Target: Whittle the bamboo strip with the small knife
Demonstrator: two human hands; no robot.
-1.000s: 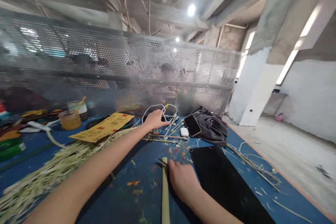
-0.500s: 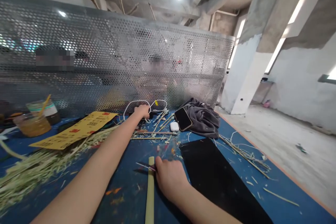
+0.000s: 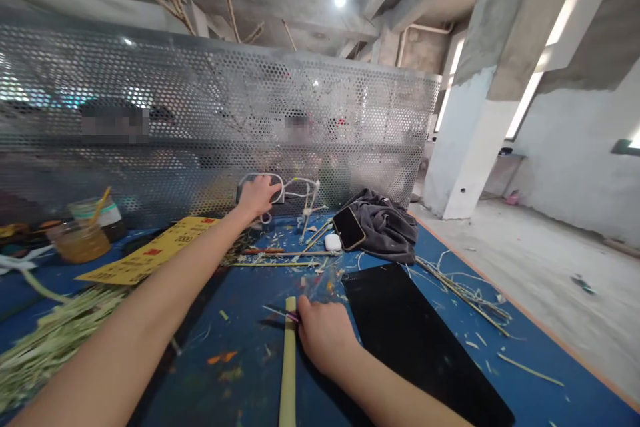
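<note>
My left hand (image 3: pixel 257 193) is stretched far forward and closed around a dark flat device (image 3: pixel 276 192) that trails a white cable (image 3: pixel 305 197). It holds the device just above the blue table (image 3: pixel 240 333), near the perforated metal screen (image 3: pixel 200 120). My right hand (image 3: pixel 323 333) rests curled on the table close to me. A thin purple-tipped tool (image 3: pixel 280 313) sticks out of its fingers to the left. A pale bamboo strip (image 3: pixel 287 367) lies right beside that hand, running toward me.
A black mat (image 3: pixel 415 340) lies right of my right hand. A phone (image 3: pixel 349 227), a white earbud case (image 3: pixel 332 242) and grey cloth (image 3: pixel 390 223) sit behind it. A yellow card (image 3: pixel 150 253), jars (image 3: pixel 83 240) and pale green strips (image 3: pixel 45 340) fill the left. People sit behind the screen.
My left hand has closed on the dark device and raised it off the table, and the white cable has come up with it. My right hand has stayed beside the bamboo strip.
</note>
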